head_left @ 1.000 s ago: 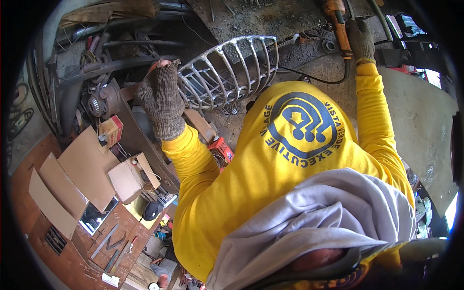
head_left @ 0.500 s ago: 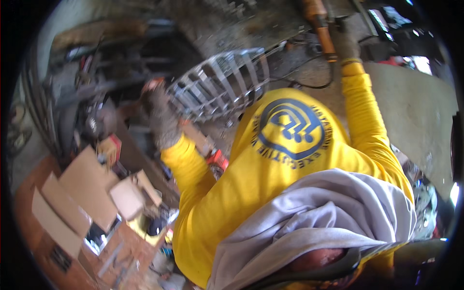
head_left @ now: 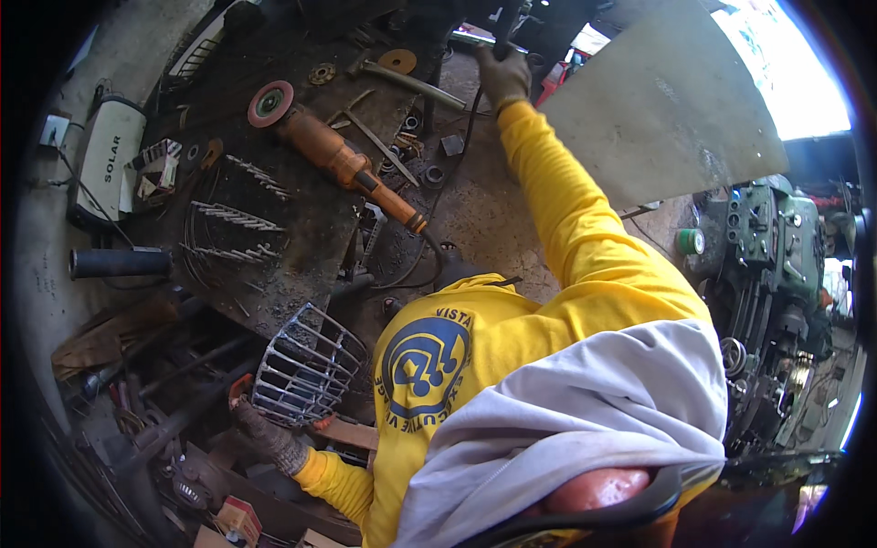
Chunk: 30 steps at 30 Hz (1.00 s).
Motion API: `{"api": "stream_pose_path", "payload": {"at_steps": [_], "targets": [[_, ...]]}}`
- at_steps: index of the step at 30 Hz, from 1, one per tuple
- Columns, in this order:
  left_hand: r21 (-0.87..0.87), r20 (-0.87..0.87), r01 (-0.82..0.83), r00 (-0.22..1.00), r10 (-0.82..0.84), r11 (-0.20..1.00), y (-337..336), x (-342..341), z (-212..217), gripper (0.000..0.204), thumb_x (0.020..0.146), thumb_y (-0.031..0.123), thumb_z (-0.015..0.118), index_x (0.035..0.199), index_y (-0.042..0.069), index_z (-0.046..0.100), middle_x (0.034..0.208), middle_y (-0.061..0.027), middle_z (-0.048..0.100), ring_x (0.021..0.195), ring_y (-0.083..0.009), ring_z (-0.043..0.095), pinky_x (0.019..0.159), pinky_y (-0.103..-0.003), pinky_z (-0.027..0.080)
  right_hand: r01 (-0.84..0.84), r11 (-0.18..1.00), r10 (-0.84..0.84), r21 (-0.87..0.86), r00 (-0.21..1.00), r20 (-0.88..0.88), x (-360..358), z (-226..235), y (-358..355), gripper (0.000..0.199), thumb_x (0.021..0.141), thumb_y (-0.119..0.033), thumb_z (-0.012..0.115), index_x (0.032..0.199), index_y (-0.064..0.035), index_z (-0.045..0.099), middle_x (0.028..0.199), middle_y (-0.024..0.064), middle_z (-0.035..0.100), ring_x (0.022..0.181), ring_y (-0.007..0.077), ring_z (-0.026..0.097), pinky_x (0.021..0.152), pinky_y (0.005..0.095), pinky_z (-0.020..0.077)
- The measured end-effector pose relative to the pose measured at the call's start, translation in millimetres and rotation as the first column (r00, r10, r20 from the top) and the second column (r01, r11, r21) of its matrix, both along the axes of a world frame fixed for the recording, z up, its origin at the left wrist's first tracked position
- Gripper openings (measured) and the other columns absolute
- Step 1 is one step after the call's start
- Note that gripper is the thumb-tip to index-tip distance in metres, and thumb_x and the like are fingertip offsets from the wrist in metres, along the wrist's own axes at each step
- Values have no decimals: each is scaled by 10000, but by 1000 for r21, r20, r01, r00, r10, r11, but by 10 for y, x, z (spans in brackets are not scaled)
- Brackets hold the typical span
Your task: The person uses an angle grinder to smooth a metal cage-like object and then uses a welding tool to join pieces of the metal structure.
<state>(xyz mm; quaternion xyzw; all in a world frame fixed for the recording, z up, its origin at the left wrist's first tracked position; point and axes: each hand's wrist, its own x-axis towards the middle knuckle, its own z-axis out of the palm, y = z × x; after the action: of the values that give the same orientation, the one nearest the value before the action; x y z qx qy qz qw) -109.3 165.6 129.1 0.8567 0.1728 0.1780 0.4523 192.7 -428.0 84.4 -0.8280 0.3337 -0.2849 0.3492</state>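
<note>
My gloved left hand (head_left: 267,434) is low on the left, with its fingers curled by an orange grip (head_left: 240,389). I cannot make out what the grip belongs to. Right beside that hand a cage of silvery metal bars (head_left: 306,365) leans near the workbench corner. My right arm stretches far forward, and the gloved right hand (head_left: 504,78) closes round a dark upright bar (head_left: 508,26) whose kind is unclear. Between the hands an orange angle grinder (head_left: 343,164) with a reddish disc (head_left: 271,103) lies on the dark workbench (head_left: 320,260), its cord trailing off the edge.
Metal rods (head_left: 237,216), a hammer (head_left: 411,84) and a loose disc (head_left: 397,61) lie on the bench. A large pale sheet (head_left: 658,110) stands at the right, with a green machine (head_left: 776,237) beyond. Scrap and a small box (head_left: 239,519) fill the lower left.
The view has swung, bringing the whole grinder and more bench into sight. My right hand has moved away from the grinder to the dark bar. My left hand stays by the cage.
</note>
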Motion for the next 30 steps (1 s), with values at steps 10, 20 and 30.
{"api": "stream_pose_path", "payload": {"at_steps": [10,20,30], "targets": [[887,-149,80,982,119,455,-199,-271,-152,343,961,94,426,1275,44,557,1305,-164,559,1168,-266,562,1011,-387,436,-234,946,133,-224,911,-392,1273,-437,-990,969,751,-666,611,1317,96,418,1228,273,583,1142,356,590,975,399,457],[210,71,-203,979,192,957,-598,-199,-70,313,887,108,663,1182,23,602,1056,-98,684,924,-172,667,807,-272,522,-2,997,-15,71,972,233,902,390,-972,818,821,-561,607,1302,83,451,1211,247,604,1091,302,623,935,388,485],[846,-140,141,989,-40,515,-261,-46,-610,420,854,93,555,1271,140,563,1182,-103,588,1120,-259,547,958,-467,372,-756,652,734,-58,609,301,-1051,614,145,145,889,-97,622,1006,-15,650,764,73,661,700,176,655,581,286,504]]}}
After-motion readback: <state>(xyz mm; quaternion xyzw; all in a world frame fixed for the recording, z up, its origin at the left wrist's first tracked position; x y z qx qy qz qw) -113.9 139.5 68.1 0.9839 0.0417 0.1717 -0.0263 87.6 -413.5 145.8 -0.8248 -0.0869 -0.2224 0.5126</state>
